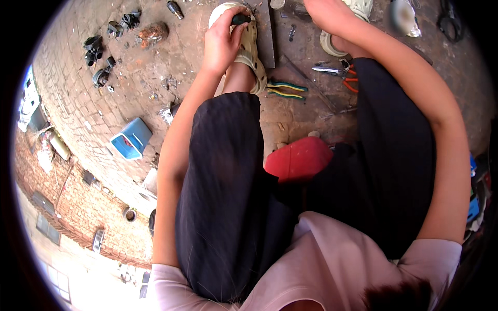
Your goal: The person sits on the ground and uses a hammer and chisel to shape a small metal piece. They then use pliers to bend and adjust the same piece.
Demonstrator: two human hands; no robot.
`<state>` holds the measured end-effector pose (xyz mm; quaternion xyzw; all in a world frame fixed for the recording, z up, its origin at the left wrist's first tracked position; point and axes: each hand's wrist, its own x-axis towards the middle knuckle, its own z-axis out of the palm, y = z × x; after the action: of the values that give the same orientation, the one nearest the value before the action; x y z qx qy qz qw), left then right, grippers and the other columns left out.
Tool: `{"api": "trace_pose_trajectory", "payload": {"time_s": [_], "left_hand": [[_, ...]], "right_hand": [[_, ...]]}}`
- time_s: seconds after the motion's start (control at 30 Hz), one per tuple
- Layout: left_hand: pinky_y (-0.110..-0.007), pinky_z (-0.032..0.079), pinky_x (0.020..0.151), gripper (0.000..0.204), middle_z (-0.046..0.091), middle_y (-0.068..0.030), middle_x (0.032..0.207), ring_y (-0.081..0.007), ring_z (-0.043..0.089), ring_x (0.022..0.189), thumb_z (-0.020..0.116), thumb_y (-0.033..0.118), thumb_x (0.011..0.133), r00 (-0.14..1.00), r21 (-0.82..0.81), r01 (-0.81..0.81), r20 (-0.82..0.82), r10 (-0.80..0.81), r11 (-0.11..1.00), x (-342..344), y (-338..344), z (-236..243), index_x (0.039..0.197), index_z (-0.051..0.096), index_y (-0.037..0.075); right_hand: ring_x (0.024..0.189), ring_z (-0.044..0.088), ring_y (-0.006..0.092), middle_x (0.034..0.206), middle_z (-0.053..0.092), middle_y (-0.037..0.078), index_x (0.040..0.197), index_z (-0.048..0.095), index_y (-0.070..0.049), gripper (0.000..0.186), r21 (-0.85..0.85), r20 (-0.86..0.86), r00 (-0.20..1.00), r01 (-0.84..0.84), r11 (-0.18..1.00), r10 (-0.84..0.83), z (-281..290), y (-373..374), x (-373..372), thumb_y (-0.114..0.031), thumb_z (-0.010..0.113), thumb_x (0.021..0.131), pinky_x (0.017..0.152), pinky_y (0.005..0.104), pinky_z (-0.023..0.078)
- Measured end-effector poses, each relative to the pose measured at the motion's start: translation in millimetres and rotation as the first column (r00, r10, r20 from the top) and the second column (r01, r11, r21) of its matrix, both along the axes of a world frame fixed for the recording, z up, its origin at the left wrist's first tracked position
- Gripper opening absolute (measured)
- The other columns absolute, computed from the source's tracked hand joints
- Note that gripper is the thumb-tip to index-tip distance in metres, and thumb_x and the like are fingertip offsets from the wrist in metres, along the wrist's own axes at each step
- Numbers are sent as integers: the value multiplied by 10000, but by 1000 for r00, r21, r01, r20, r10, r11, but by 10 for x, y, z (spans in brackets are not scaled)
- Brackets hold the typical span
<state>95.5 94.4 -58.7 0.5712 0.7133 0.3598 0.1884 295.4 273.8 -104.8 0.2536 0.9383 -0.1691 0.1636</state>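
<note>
Head: dark object (240,19) in left hand (220,42)

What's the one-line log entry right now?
left hand: gripping small dark object over cream clog | right hand: cut by frame, grip unseen | ground: green-handled pliers, orange-handled tool

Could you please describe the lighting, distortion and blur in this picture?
In the head view, brickwork curves toward the black rim; in the head view, the pale wall at lower left is washed out by glare, the left hand shows fairly clearly, the right hand is cut off at the top edge, and a round pale object at upper right looks blurred.
</note>
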Motion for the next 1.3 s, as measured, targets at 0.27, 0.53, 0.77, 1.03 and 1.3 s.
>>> {"api": "trace_pose_trajectory", "payload": {"time_s": [0.27,0.53,0.77,1.03,1.3], "left_hand": [[-356,537,838,301,692,-100,1042,-314,668,965,664,8,852,995,-51,89,47,-87,995,-24,-74,-38,1141,626,82],[-326,536,830,275,719,-87,1002,-274,691,925,676,28,864,976,-176,35,219,5,984,33,-80,-66,1129,651,96],[-307,544,785,244,735,-87,957,-230,709,843,724,92,850,960,-151,-75,255,112,986,53,-66,-103,1090,689,101],[-344,554,727,240,730,-126,877,-262,707,761,754,148,817,977,-193,-122,149,152,974,-48,-125,-198,1037,707,65],[-338,514,858,314,693,-95,1030,-192,650,938,714,34,835,999,-55,-40,23,41,998,-13,-137,-268,1139,643,2]], "right_hand": [[729,698,342,782,701,192,822,678,-7,369,25,-87,996,-19,999,21,-28,7,135,-374,678,856,661,455,553],[774,646,417,752,650,239,776,656,76,738,-207,165,981,139,968,-106,-218,67,127,-622,475,933,736,493,513],[707,624,414,693,605,261,766,639,87,784,-226,-47,965,242,943,-259,167,87,247,-657,457,932,695,477,497],[701,630,436,682,606,267,772,643,48,629,-440,-334,924,22,898,-186,1562,-206,-151,-547,525,940,630,476,488],[661,637,390,632,604,215,727,636,14,642,-254,-328,943,-33,967,-54,1422,-359,-363,-585,528,931,594,461,495]]}}
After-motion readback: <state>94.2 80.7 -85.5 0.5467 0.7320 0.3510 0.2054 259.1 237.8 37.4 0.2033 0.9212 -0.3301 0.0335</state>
